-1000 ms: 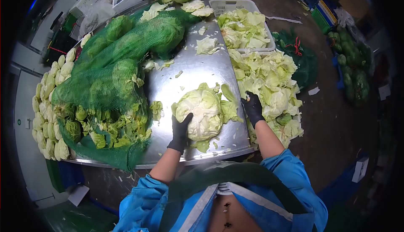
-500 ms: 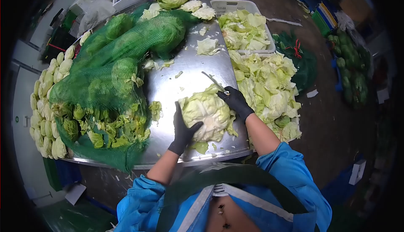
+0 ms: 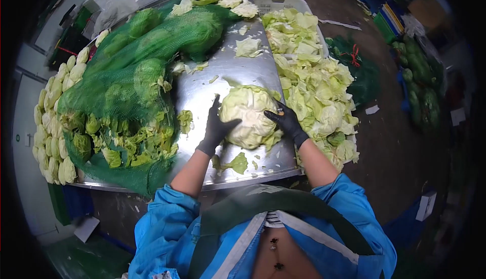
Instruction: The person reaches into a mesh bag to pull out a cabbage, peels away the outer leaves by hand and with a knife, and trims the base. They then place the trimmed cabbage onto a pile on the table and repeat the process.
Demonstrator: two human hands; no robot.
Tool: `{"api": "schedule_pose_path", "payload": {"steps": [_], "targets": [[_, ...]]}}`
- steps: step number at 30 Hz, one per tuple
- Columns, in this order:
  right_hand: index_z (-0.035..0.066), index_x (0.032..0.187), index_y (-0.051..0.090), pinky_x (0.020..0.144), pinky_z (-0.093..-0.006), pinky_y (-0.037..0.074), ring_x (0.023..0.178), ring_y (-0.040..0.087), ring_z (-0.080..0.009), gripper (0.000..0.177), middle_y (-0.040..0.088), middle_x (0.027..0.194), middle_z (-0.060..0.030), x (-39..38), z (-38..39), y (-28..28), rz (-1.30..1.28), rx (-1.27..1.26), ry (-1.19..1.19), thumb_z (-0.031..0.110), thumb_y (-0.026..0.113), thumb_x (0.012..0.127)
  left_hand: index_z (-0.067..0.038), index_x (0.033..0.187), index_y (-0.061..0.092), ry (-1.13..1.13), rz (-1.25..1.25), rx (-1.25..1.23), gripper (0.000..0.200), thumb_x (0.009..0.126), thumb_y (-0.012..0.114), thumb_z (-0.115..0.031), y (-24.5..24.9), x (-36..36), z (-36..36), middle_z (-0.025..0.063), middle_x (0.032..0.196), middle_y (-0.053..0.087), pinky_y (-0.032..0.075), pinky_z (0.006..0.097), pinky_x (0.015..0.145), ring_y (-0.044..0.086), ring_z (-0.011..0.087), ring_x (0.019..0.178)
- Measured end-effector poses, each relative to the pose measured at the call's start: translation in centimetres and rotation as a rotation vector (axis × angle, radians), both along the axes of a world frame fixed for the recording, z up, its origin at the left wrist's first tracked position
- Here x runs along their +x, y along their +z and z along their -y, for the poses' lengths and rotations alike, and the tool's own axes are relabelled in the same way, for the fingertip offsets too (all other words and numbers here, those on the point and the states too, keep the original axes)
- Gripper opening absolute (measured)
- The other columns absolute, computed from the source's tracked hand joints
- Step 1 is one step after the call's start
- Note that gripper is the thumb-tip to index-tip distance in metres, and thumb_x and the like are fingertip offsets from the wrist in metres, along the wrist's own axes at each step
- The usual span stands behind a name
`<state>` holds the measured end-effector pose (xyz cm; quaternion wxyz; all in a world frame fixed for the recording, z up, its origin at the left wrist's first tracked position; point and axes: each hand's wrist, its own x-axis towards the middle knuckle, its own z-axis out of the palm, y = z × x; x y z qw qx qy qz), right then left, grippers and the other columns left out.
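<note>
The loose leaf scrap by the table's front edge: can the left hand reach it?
Probably yes: the leaf scrap lies uncovered close to the left hand, though that hand holds the cabbage.

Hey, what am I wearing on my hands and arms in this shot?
The left hand and the right hand are each covered by a snug black glove that ends at the wrist. The left forearm and right forearm are bare. The left sleeve and right sleeve are bright blue, crumpled and pushed up near the elbows. No markings show.
</note>
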<state>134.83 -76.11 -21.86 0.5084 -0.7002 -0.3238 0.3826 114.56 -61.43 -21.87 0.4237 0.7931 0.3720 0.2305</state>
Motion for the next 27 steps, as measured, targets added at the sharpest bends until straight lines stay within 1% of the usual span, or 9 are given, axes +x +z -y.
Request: {"api": "schedule_pose_path", "payload": {"steps": [1, 3, 5, 7, 12, 14, 20, 22, 27], "targets": [[0.004, 0.117, 0.056, 0.081, -0.0306, 0.045, 0.089, 0.061, -0.0205, 0.050, 0.066, 0.096, -0.0120, -1.2, 0.6, -1.2, -0.103, -0.020, -0.162, 0.031, 0.070, 0.077, 0.005, 0.134, 0.026, -0.008, 0.007, 0.003, 0.093, 0.063, 0.081, -0.020, -0.5, 0.6, 0.5, 0.0188, 0.127, 0.043, 0.041, 0.0356, 0.094, 0.046, 0.0262, 0.114], [0.000, 0.111, 0.058, 0.076, -0.0290, 0.046, 0.081, 0.057, -0.0160, 0.044, 0.064, 0.092, -0.0100, -2.1, 2.5, -1.6, 0.071, -0.137, -0.182, 0.029, 0.068, 0.080, 0.006, 0.137, 0.017, 0.074, 0.347, -0.498, 0.103, 0.061, 0.082, -0.016, -2.3, 1.4, 1.3, 0.0213, 0.129, 0.041, 0.042, 0.0351, 0.094, 0.046, 0.0269, 0.115], [-0.001, 0.110, 0.059, 0.075, -0.0296, 0.046, 0.081, 0.058, -0.0180, 0.041, 0.063, 0.092, -0.0127, -2.6, 4.1, -3.9, 0.043, -0.148, -0.200, 0.029, 0.066, 0.082, 0.007, 0.137, 0.014, 0.024, 0.362, -0.514, 0.107, 0.059, 0.083, -0.015, -2.0, 1.7, 1.3, 0.0233, 0.129, 0.040, 0.042, 0.0354, 0.095, 0.046, 0.0283, 0.116], [0.007, 0.118, 0.056, 0.071, -0.0367, 0.048, 0.076, 0.060, -0.0280, 0.042, 0.060, 0.090, -0.0138, -2.8, 5.0, -3.7, 0.665, -0.109, -0.250, 0.033, 0.060, 0.085, 0.008, 0.137, 0.016, -0.005, 0.340, -0.513, 0.107, 0.058, 0.084, -0.017, -1.3, 2.4, 1.3, 0.0238, 0.129, 0.040, 0.042, 0.0356, 0.094, 0.046, 0.0292, 0.116], [0.013, 0.133, 0.039, 0.063, -0.0387, 0.048, 0.072, 0.059, -0.0313, 0.053, 0.052, 0.084, -0.0163, -3.0, 2.3, 0.7, 0.665, -0.112, -0.200, 0.037, 0.053, 0.088, 0.006, 0.134, 0.024, -0.023, 0.152, -0.244, 0.110, 0.052, 0.087, -0.030, 1.9, 3.9, 2.3, 0.0267, 0.122, 0.044, 0.043, 0.0396, 0.092, 0.048, 0.0341, 0.111], [0.012, 0.131, 0.041, 0.061, -0.0385, 0.049, 0.074, 0.060, -0.0320, 0.053, 0.052, 0.086, -0.0177, -2.7, 0.5, 1.2, 0.835, -0.454, -0.107, 0.042, 0.049, 0.088, 0.000, 0.135, 0.026, 0.063, -0.069, 0.054, 0.109, 0.051, 0.086, -0.034, 2.4, 3.8, 3.7, 0.0264, 0.116, 0.046, 0.040, 0.0438, 0.092, 0.047, 0.0381, 0.107], [0.002, 0.105, 0.058, 0.076, -0.0431, 0.047, 0.084, 0.059, -0.0380, 0.046, 0.060, 0.092, -0.0224, 2.4, -2.5, -1.3, 0.647, -0.102, -0.310, 0.042, 0.059, 0.082, -0.004, 0.140, 0.016, 0.087, 0.007, 0.081, 0.111, 0.056, 0.085, -0.028, 0.0, 1.5, 5.8, 0.0213, 0.126, 0.036, 0.035, 0.0415, 0.099, 0.038, 0.0347, 0.117], [0.002, 0.098, 0.060, 0.078, -0.0410, 0.047, 0.085, 0.059, -0.0370, 0.049, 0.062, 0.090, -0.0227, 2.6, -3.1, -1.3, 0.324, -0.126, -0.211, 0.043, 0.068, 0.073, -0.002, 0.140, 0.016, 0.096, 0.150, -0.078, 0.111, 0.057, 0.085, -0.027, -0.9, 0.1, 5.6, 0.0210, 0.132, 0.033, 0.032, 0.0408, 0.103, 0.033, 0.0325, 0.124], [0.002, 0.102, 0.061, 0.078, -0.0389, 0.048, 0.089, 0.061, -0.0321, 0.053, 0.063, 0.097, -0.0179, 5.6, -5.5, -2.8, 0.530, -0.409, -0.060, 0.037, 0.074, 0.064, -0.001, 0.139, 0.016, 0.065, 0.252, -0.047, 0.115, 0.053, 0.087, -0.025, -3.2, -3.0, 7.7, 0.0188, 0.140, 0.026, 0.028, 0.0385, 0.106, 0.025, 0.0285, 0.131]]}}
